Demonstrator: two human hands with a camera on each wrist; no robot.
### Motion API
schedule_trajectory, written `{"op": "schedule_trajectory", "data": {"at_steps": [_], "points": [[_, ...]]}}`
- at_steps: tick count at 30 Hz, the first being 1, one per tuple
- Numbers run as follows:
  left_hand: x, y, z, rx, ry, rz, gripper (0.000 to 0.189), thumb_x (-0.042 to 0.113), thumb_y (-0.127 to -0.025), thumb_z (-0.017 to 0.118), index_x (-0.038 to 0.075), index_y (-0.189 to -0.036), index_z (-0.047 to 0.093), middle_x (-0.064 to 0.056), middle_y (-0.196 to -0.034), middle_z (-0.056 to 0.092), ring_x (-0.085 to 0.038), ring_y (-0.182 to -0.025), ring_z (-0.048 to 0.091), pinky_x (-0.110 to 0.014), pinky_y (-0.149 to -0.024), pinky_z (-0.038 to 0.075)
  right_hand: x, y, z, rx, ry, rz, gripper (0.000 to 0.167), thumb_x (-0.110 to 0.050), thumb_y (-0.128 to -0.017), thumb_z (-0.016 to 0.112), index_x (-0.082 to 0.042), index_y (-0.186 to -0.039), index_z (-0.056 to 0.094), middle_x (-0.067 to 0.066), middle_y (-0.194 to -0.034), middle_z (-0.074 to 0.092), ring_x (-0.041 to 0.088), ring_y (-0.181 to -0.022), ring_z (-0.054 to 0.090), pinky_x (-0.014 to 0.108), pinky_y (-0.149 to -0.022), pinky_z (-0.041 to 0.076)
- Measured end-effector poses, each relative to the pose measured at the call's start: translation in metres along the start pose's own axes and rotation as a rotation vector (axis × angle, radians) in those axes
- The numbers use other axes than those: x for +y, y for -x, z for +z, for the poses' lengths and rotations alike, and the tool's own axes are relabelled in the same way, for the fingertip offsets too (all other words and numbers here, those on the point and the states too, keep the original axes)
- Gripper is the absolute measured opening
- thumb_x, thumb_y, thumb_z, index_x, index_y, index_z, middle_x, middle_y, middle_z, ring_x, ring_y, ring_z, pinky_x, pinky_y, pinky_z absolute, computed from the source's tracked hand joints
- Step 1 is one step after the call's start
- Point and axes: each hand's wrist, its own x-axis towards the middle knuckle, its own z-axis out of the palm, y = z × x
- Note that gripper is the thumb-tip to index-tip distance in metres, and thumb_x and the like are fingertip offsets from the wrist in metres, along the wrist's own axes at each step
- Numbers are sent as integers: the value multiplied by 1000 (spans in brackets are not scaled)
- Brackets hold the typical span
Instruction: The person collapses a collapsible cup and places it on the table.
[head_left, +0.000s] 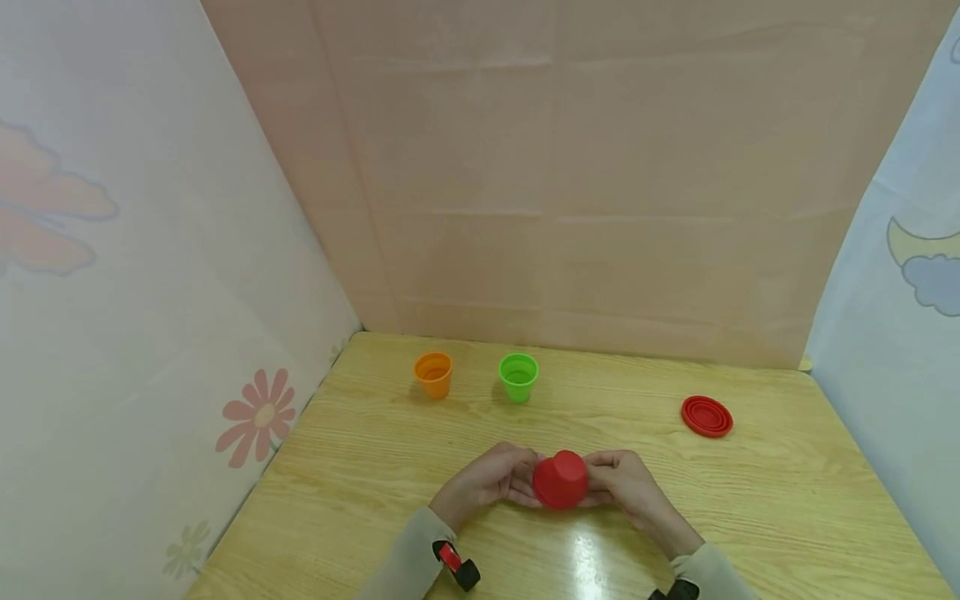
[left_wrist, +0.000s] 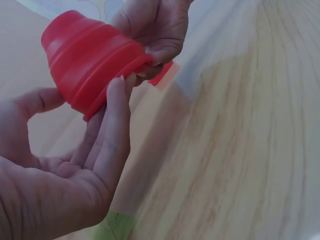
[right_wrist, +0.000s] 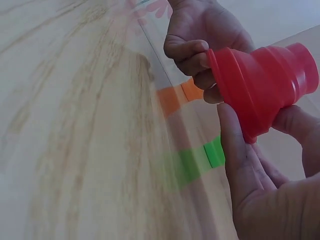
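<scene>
Between both hands is a red collapsible cup (head_left: pixel 561 480), expanded into stepped rings and held above the table with its narrow base up and tilted. My left hand (head_left: pixel 497 477) grips it from the left, thumb on the wall and fingers under the wide rim. From the other side my right hand (head_left: pixel 624 483) holds it the same way, as the right wrist view shows with the thumb (right_wrist: pixel 295 122) against the rings. The inside of the cup is hidden.
Toward the back of the wooden table (head_left: pixel 337 467) stand an orange cup (head_left: pixel 434 387) and a green cup (head_left: pixel 519 387), both upright and expanded. A flat, collapsed red cup (head_left: pixel 707 416) lies at the right. Fabric walls (head_left: pixel 600 208) border the table.
</scene>
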Motion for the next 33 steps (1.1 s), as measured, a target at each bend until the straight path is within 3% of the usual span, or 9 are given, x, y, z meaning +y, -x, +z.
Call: {"op": "schedule_trajectory", "data": {"at_steps": [4,8,12,19,22,28,33], "points": [[-1,0,-2,-38,-32,8,34,12,-96,57,-9,-118,72,-4,-82,78,-15,-71,77,-36,-74,67,1,0,-1,-16,3,6,29,-13,-104,65,11,-118,70,1,-92,81,15,-79,78,35,-74,67],[-1,-1,-5,-14,-66,42,28,9,-98,56,-9,-110,74,-7,-87,78,-17,-75,78,-40,-77,67,0,1,-1,-33,-13,8,31,-13,-105,62,11,-122,69,1,-96,80,15,-85,78,37,-77,67],[-1,0,-7,14,-88,72,26,9,-99,58,-8,-112,74,-12,-96,80,-20,-80,78,-45,-80,67,-2,2,-2,-75,-36,7,33,-15,-107,58,10,-126,67,2,-107,79,17,-94,77,38,-83,67],[3,2,-7,59,-111,128,27,8,-102,57,-7,-116,74,-19,-103,80,-23,-85,79,-46,-80,67,-1,2,-5,-204,-145,-1,25,-18,-111,51,-10,-122,72,-2,-113,80,13,-103,76,32,-93,64],[3,3,-6,84,-142,150,25,9,-104,57,-6,-117,73,-22,-107,80,-25,-88,80,-45,-81,67,0,1,-6,-251,-187,1,28,-16,-112,47,-13,-122,73,-1,-113,80,14,-106,76,33,-97,63],[4,3,-3,139,-188,176,23,10,-105,57,-4,-118,71,-23,-107,79,-24,-89,81,-43,-81,67,-2,1,-3,-223,-194,3,26,-15,-112,49,-16,-120,73,-4,-113,80,11,-105,76,31,-96,63],[5,2,2,183,-167,181,21,7,-104,58,-6,-117,69,-25,-106,79,-24,-86,81,-43,-79,67,-4,2,-1,-164,-192,20,22,-15,-110,52,-15,-117,73,-6,-109,79,9,-99,74,28,-90,63]]}}
